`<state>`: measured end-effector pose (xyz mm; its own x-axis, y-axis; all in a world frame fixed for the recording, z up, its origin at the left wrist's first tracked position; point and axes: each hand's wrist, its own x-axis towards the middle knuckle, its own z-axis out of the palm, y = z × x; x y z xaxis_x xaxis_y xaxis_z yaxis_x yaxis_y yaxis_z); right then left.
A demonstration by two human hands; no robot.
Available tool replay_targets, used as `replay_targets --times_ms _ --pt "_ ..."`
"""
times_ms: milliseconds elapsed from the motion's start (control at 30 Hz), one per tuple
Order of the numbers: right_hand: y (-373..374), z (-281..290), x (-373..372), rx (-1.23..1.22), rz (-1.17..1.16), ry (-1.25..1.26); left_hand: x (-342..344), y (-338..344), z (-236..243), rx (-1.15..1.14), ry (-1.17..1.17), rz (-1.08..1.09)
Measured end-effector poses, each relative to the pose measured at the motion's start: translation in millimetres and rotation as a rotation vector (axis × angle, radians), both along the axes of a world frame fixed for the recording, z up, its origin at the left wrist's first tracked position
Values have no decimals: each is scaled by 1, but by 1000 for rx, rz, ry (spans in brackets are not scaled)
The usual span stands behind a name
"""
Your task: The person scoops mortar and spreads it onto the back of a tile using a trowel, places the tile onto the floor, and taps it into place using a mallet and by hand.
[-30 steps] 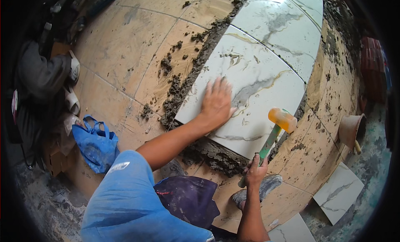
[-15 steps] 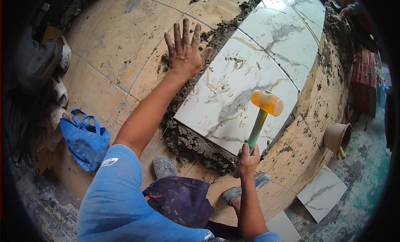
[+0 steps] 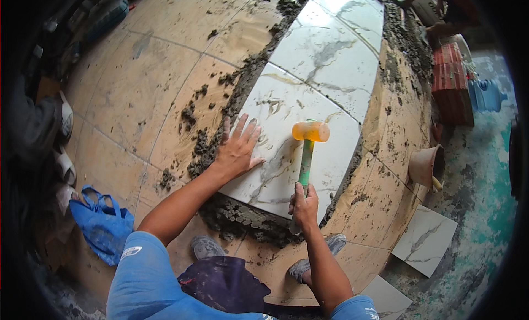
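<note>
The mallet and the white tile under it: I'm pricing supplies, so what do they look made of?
Mallet: the head looks like translucent orange rubber or soft plastic, slightly glossy; the green handle could be plastic or fibreglass, which I cannot tell. White tile: probably glazed ceramic or porcelain, judging by its smooth sheen and printed grey marble veining. It lies on rough grey mortar, lumpy and wet-looking.

Short blue sleeves with a small white mark, dark purple trousers, grey mortar-dusted shoes

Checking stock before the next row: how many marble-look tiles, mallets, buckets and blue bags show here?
White marble-look tiles: 5, three laid, two loose
Rubber mallet: 1
Clay-coloured bucket: 1
Blue bag: 1
Total: 8
</note>
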<state>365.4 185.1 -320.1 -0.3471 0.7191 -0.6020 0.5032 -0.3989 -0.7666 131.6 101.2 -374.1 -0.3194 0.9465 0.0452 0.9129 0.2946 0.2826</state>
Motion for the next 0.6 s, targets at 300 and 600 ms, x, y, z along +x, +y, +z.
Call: replay_targets --times_ms 300,600 --pt "110 46 60 352 180 -76 -16 -25 24 212 4 46" --pt "200 145 296 653 519 -688 -45 -119 95 59 220 219"
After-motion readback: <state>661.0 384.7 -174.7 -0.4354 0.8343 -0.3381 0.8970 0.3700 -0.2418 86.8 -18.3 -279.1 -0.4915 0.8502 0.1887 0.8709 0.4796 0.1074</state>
